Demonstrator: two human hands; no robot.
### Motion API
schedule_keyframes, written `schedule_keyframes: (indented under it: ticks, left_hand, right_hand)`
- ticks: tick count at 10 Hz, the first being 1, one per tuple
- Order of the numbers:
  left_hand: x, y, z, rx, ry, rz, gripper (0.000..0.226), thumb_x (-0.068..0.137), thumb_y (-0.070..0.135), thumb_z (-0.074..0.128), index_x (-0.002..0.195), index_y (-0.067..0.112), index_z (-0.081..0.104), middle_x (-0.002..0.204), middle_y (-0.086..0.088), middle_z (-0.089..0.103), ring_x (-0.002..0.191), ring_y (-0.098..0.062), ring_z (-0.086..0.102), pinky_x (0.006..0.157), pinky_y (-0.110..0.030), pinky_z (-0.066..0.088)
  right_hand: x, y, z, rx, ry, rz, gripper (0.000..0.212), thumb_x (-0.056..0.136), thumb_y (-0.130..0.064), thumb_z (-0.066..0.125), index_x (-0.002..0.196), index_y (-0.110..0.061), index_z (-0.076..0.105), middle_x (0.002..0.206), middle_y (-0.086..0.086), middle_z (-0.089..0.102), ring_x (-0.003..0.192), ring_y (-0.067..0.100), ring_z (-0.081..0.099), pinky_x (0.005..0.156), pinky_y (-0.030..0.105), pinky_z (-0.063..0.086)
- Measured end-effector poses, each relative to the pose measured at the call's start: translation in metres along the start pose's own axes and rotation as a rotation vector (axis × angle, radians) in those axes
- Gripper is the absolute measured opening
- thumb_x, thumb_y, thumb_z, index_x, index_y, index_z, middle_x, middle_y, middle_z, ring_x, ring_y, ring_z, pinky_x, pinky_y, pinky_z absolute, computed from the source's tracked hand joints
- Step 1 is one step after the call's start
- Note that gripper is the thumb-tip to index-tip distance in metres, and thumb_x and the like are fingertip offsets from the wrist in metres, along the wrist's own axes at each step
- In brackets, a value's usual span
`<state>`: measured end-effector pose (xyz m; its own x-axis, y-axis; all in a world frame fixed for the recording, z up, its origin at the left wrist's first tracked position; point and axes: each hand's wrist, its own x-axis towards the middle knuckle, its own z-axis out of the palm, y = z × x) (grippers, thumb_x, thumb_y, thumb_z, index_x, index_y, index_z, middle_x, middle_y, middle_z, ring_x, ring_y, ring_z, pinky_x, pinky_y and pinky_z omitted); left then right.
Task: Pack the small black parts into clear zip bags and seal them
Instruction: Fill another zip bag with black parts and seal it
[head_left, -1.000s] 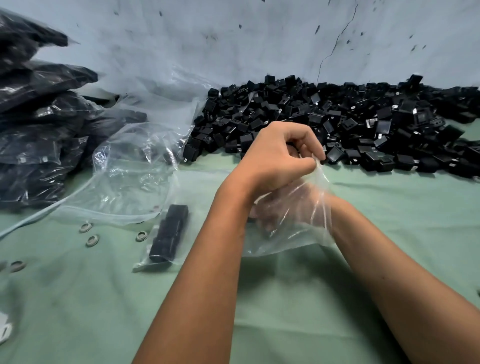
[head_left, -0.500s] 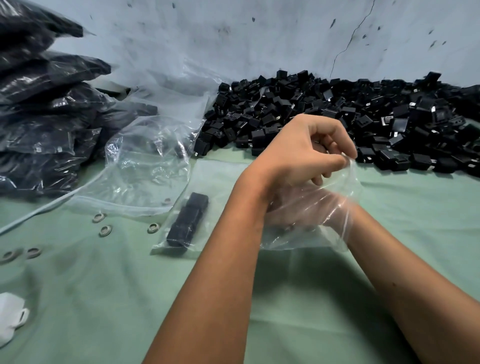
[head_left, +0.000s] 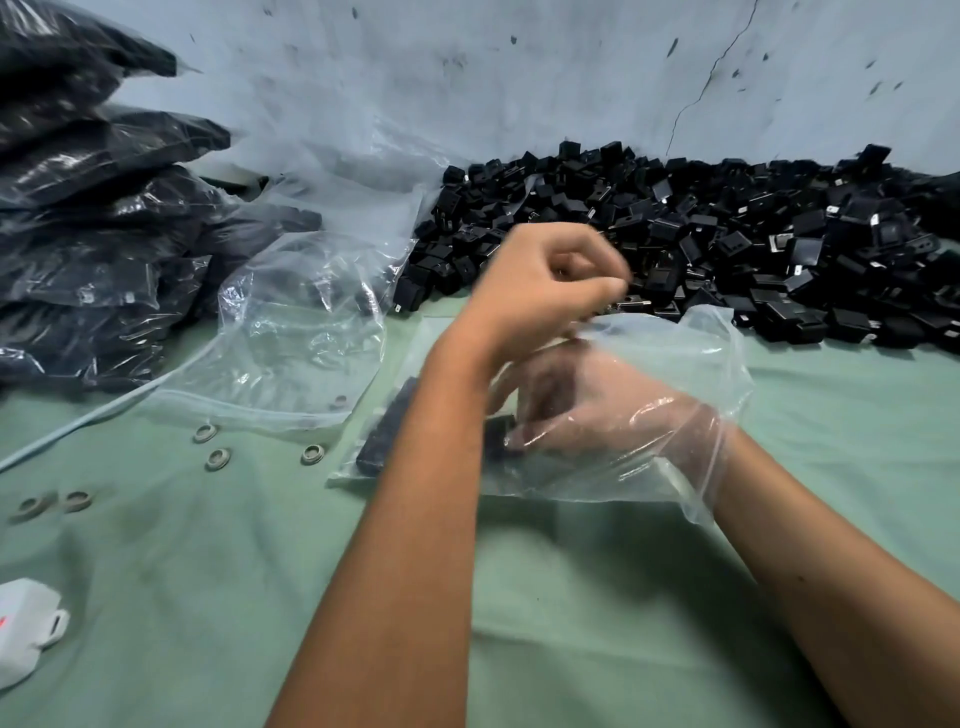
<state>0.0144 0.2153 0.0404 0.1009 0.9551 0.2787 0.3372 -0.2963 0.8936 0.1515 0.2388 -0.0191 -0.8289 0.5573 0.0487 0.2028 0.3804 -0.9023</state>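
Note:
My left hand (head_left: 545, 291) is curled above the mouth of a clear zip bag (head_left: 691, 364) and pinches its upper rim; the hand is blurred. My right hand (head_left: 608, 415) is inside that bag up to the wrist. Its fingers reach left and close on a small black part (head_left: 497, 437) at the bag's bottom. A large pile of loose black parts (head_left: 727, 244) lies along the wall behind both hands. A packed small bag with black parts (head_left: 382, 441) lies flat on the green cloth, partly hidden by my left forearm.
Filled bags of black parts (head_left: 93, 234) are stacked at the left. Empty clear bags (head_left: 301, 332) lie beside them. Several grey washers (head_left: 218, 457) are scattered on the green cloth (head_left: 597, 597). A white object (head_left: 26, 639) sits at the lower left edge.
The view has shifted, so everything sits further right. My right hand has pushed deeper into the bag and a black part now shows at its fingertips. My left hand has lifted slightly.

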Motion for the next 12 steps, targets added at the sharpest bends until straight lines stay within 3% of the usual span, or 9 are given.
schedule_keyframes:
  ticks: [1,2,4,5,6,7,8,11,12]
  left_hand:
    - [-0.005,-0.027,-0.042,0.364,0.335,-0.153,0.020,0.086,0.011,0.074,0.074,0.028,0.072,0.076,0.014,0.071,0.076,-0.006,0.068,0.074,-0.030,0.056]
    - [-0.019,-0.051,-0.081,0.429,0.349,-0.408,0.022,0.082,0.011,0.081,0.069,0.027,0.073,0.078,0.010,0.073,0.087,-0.013,0.070,0.093,-0.037,0.057]
    - [-0.033,-0.052,-0.097,0.396,0.156,-0.615,0.013,0.073,0.012,0.092,0.072,0.018,0.080,0.079,0.002,0.076,0.077,-0.008,0.064,0.063,-0.022,0.042]
    - [-0.034,-0.051,-0.095,0.410,0.091,-0.640,0.015,0.072,0.007,0.091,0.071,0.017,0.080,0.068,0.001,0.074,0.067,-0.012,0.060,0.059,-0.022,0.040]
    - [-0.036,-0.053,-0.095,0.395,0.066,-0.673,0.015,0.074,0.003,0.088,0.070,0.014,0.078,0.065,-0.003,0.071,0.059,-0.014,0.055,0.055,-0.022,0.039]
    - [-0.035,-0.054,-0.096,0.381,0.058,-0.701,0.017,0.075,0.005,0.088,0.068,0.016,0.077,0.068,-0.003,0.070,0.060,-0.014,0.054,0.054,-0.021,0.041]
    - [-0.034,-0.056,-0.096,0.349,0.058,-0.726,0.019,0.076,0.006,0.088,0.068,0.017,0.075,0.072,-0.003,0.070,0.069,-0.015,0.057,0.058,-0.023,0.044]
    - [-0.032,-0.059,-0.095,0.276,0.077,-0.770,0.019,0.078,0.006,0.087,0.068,0.016,0.074,0.082,-0.005,0.072,0.076,-0.014,0.059,0.061,-0.026,0.042]
    - [-0.032,-0.059,-0.096,0.265,0.082,-0.782,0.019,0.078,0.005,0.086,0.068,0.016,0.075,0.086,-0.005,0.074,0.081,-0.015,0.060,0.062,-0.027,0.042]
  right_hand:
    - [-0.001,0.002,-0.001,0.124,0.025,-0.020,0.014,0.084,-0.011,0.082,0.097,-0.007,0.077,0.093,0.017,0.077,0.080,0.027,0.074,0.073,0.028,0.058]
    - [-0.004,0.000,0.001,0.137,-0.021,0.028,0.027,0.080,-0.022,0.085,0.103,-0.009,0.078,0.099,0.016,0.078,0.090,0.036,0.075,0.081,0.039,0.061]
    - [-0.004,-0.002,0.007,-0.064,-0.061,0.048,0.027,0.087,-0.013,0.079,0.115,-0.011,0.077,0.103,0.007,0.079,0.092,0.029,0.076,0.083,0.047,0.063]
    - [-0.005,-0.001,0.008,-0.037,0.048,0.037,0.018,0.092,0.004,0.071,0.109,0.007,0.074,0.102,0.008,0.079,0.087,0.019,0.077,0.070,0.025,0.062]
    - [-0.001,-0.007,0.015,-0.096,0.150,0.051,0.020,0.094,-0.001,0.070,0.113,-0.001,0.076,0.101,0.008,0.079,0.087,0.022,0.075,0.070,0.020,0.061]
    - [0.012,-0.023,0.011,-0.463,0.032,0.134,0.032,0.098,-0.003,0.066,0.129,-0.011,0.069,0.125,0.010,0.071,0.114,0.020,0.065,0.088,0.009,0.046]
    - [0.025,-0.033,0.014,-0.550,-0.084,0.230,0.046,0.101,-0.009,0.061,0.146,-0.013,0.053,0.145,0.008,0.058,0.134,0.022,0.053,0.104,0.018,0.038]
    - [0.037,-0.026,0.023,-0.540,0.062,0.104,0.032,0.097,-0.016,0.069,0.127,-0.005,0.066,0.113,0.013,0.072,0.104,0.023,0.069,0.091,0.035,0.054]
    - [0.037,-0.014,0.031,-0.450,0.204,0.077,0.007,0.096,-0.006,0.068,0.101,-0.005,0.073,0.079,-0.002,0.072,0.067,-0.006,0.068,0.056,0.011,0.051]
